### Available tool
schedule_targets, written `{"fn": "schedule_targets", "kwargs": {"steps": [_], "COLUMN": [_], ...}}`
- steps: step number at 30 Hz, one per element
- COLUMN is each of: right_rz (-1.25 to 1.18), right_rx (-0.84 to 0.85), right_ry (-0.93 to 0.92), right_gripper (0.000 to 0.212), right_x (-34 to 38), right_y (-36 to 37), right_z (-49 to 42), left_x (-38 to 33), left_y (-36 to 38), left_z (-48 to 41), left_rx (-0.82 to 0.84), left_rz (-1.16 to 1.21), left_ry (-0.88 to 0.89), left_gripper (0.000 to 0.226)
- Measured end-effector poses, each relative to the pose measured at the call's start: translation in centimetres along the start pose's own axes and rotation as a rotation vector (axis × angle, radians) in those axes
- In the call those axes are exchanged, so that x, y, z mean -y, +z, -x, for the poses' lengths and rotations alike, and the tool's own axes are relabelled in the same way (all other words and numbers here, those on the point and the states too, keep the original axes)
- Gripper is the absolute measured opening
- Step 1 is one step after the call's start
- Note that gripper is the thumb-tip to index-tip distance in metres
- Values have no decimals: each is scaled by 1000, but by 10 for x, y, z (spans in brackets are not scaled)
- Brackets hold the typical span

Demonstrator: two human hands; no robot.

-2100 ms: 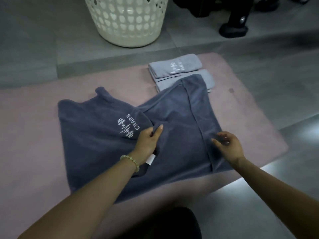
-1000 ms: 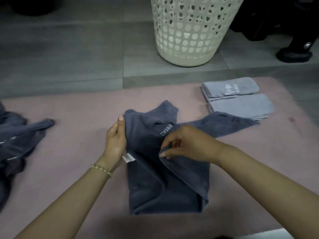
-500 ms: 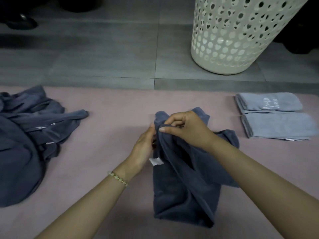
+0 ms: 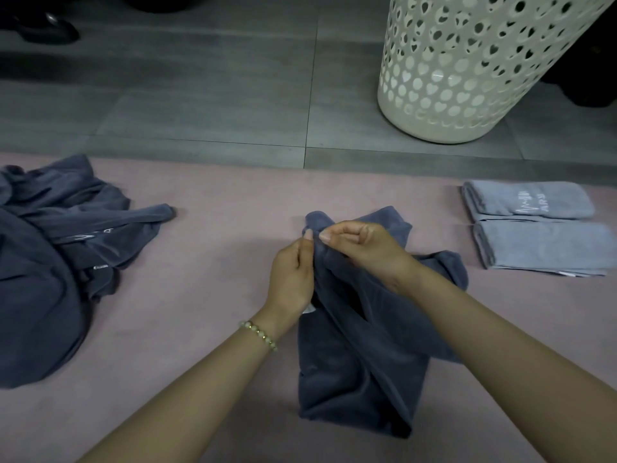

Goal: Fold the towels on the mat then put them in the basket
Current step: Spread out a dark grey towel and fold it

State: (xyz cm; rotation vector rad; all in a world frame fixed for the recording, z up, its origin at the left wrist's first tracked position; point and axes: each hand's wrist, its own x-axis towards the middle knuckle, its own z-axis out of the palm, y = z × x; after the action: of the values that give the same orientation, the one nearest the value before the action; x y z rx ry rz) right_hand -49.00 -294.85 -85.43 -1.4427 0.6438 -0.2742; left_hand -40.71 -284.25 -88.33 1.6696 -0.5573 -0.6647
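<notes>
Both left hand (image 4: 290, 275) and right hand (image 4: 364, 248) pinch the dark towel (image 4: 350, 372) at its top edge, bare mat (image 4: 217, 262) alongside.

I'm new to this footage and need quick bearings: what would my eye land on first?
The two hands together mid-frame: the left hand and right hand both pinch the top corner of a dark towel half-folded on the pink mat. Behind it, a white basket stands on the grey floor at upper right, with two folded light towels on the mat's right and a crumpled dark pile on its left.
</notes>
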Motion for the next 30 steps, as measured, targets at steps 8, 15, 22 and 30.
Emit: {"fn": "schedule_targets", "kwargs": {"steps": [8, 15, 22, 30], "right_rz": [457, 323, 481, 145], "right_rx": [17, -1, 412, -23], "right_ry": [120, 174, 529, 278], "right_gripper": [16, 28, 26, 25], "right_x": [-77, -73, -48, -54], "right_y": [-39, -61, -89, -128], "right_z": [33, 45, 60, 42], "left_x": [18, 29, 53, 48], "left_y": [0, -15, -66, -116], "left_z": [-15, -20, -46, -47], "left_rx": [-229, -430, -690, -583], "left_rz": [171, 353, 275, -491], "left_ry": [-235, -439, -457, -233], "left_gripper": [42, 39, 44, 48]}}
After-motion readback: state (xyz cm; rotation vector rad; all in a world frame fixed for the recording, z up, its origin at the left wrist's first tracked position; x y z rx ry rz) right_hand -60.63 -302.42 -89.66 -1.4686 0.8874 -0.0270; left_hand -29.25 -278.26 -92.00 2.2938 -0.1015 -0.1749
